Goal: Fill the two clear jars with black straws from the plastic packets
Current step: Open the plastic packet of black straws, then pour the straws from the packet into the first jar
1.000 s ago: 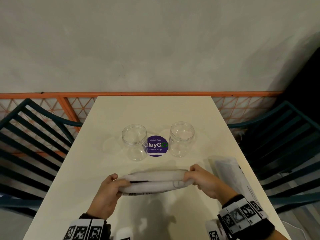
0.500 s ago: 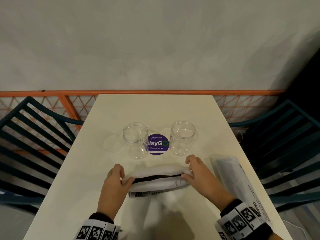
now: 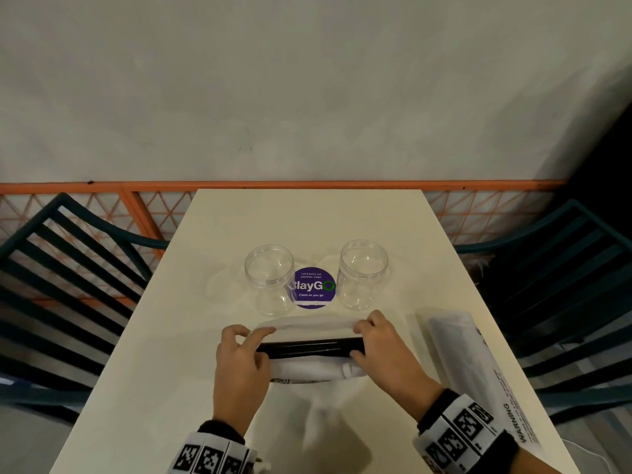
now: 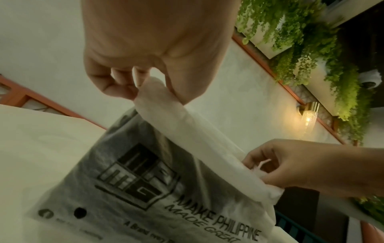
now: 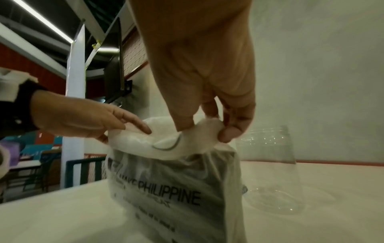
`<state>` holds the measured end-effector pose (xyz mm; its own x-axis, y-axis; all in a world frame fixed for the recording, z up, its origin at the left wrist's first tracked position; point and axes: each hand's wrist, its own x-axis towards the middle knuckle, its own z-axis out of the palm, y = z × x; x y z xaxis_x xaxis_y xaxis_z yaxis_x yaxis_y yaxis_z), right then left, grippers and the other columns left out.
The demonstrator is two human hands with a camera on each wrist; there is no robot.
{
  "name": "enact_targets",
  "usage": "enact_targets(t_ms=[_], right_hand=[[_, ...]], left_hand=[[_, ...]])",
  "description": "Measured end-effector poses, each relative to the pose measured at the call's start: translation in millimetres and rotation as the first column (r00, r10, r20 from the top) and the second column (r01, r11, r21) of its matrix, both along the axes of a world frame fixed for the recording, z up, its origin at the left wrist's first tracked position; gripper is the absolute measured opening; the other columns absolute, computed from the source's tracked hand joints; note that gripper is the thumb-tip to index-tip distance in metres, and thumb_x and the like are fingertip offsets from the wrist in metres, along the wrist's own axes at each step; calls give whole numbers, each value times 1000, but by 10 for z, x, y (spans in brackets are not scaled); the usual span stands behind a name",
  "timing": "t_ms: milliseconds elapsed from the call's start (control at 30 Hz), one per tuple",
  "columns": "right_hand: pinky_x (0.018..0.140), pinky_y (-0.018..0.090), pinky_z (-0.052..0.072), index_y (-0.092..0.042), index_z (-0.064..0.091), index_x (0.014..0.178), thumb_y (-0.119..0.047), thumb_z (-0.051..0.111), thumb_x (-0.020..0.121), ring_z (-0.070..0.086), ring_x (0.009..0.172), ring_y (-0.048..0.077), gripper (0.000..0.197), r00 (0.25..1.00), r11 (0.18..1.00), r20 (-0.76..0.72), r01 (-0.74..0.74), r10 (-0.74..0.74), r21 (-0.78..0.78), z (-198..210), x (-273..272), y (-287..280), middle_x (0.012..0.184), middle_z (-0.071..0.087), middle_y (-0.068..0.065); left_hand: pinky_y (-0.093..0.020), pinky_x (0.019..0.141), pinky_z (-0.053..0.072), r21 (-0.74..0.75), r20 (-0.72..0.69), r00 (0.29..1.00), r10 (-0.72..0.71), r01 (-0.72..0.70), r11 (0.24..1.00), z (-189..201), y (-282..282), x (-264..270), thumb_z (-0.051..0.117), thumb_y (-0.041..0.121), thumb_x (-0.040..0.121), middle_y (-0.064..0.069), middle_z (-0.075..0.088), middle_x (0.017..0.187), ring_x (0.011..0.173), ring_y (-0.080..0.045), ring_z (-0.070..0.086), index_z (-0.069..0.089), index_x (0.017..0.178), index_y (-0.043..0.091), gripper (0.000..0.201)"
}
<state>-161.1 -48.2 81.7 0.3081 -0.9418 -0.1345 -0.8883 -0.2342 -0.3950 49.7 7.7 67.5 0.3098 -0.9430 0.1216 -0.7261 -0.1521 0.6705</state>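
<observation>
Two clear jars stand upright and empty mid-table, the left jar [image 3: 269, 278] and the right jar [image 3: 362, 272] [image 5: 270, 167]. In front of them a frosted plastic packet [image 3: 307, 369] [image 4: 158, 189] [image 5: 172, 185] stands with its mouth pulled open, black straws [image 3: 309, 347] showing inside. My left hand [image 3: 239, 357] [image 4: 143, 92] pinches the left end of the mouth's rim. My right hand [image 3: 379, 347] [image 5: 207, 129] pinches the right end. A second packet [image 3: 478, 367] lies shut along the table's right side.
A round purple sticker [image 3: 313, 287] sits on the cream table [image 3: 171, 354] between the jars. Dark slatted chairs [image 3: 68, 285] flank both sides. An orange lattice rail [image 3: 273, 185] and a grey wall close the far end.
Both hands have pulled the packet's mouth wider apart. The black straws, barely showing before, now lie plainly exposed. The packet has shifted slightly toward the jars.
</observation>
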Motion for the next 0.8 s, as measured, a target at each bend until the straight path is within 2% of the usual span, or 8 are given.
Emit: enact_targets(t_ms=[100, 200, 333, 433, 567, 633, 700, 800], right_hand=[[92, 27, 43, -20, 45, 130, -11, 52, 84, 42, 112, 22, 47, 996, 996, 83, 20, -28, 89, -5, -58, -1, 125, 34, 3], [101, 28, 38, -23, 49, 126, -9, 43, 89, 37, 117, 18, 39, 977, 969, 208, -13, -40, 246, -17, -141, 18, 118, 23, -5], [104, 31, 36, -20, 51, 118, -3, 36, 90, 38, 118, 16, 35, 979, 987, 203, -2, -31, 162, -115, -186, 42, 116, 23, -7], [103, 29, 35, -21, 47, 124, -6, 39, 89, 35, 118, 16, 39, 982, 994, 186, -33, 13, 108, -135, -169, 55, 119, 28, -4], [96, 29, 32, -22, 51, 124, -22, 51, 88, 35, 114, 21, 35, 987, 986, -58, -153, 149, -68, -10, -79, 65, 122, 36, 2], [91, 35, 38, -16, 63, 110, -21, 58, 84, 46, 106, 26, 26, 974, 954, 6, -220, 226, -202, 109, 79, 85, 111, 50, 5], [91, 36, 43, -12, 66, 106, -16, 57, 86, 52, 102, 26, 23, 933, 924, 106, -316, 344, -213, 192, 302, 112, 105, 58, 8], [94, 34, 41, -8, 58, 116, -15, 57, 85, 51, 108, 25, 32, 877, 889, 149, -449, 458, -89, 245, 618, 112, 114, 58, 11]], left_hand=[[-17, 72, 41, 76, -26, 996, -84, 85, 993, 13, 32, 146, 51, -6, 81, -2, 35, 108, 77, -20, 49, 62, 115, 25, 47], [-5, 60, 42, 190, -158, 975, -154, 183, 964, 46, 45, 298, 50, -6, 83, -4, 36, 107, 70, -10, 49, 57, 119, 30, 52], [-1, 69, 39, 249, -225, 951, -211, 265, 931, 45, 46, 291, 50, -4, 83, -5, 38, 100, 77, -11, 48, 47, 121, 40, 58], [3, 72, 37, 293, -282, 936, -213, 295, 909, 34, 47, 274, 51, 0, 85, -2, 37, 92, 79, -11, 47, 37, 125, 44, 61], [-1, 70, 39, 258, -315, 926, -209, 295, 920, 73, 65, 275, 53, 0, 84, -6, 43, 91, 76, -17, 49, 43, 122, 43, 59], [-7, 69, 43, 188, -322, 927, -194, 263, 946, 113, 72, 271, 54, 0, 83, -9, 50, 95, 79, -26, 53, 54, 110, 44, 52], [-16, 70, 48, 116, -322, 921, -219, 267, 957, 175, 81, 239, 56, 1, 83, -3, 55, 96, 80, -29, 57, 58, 101, 45, 48], [-26, 74, 52, 14, -315, 904, -290, 310, 951, 310, 89, 176, 59, 2, 81, 5, 59, 96, 81, -17, 60, 63, 97, 45, 47]])
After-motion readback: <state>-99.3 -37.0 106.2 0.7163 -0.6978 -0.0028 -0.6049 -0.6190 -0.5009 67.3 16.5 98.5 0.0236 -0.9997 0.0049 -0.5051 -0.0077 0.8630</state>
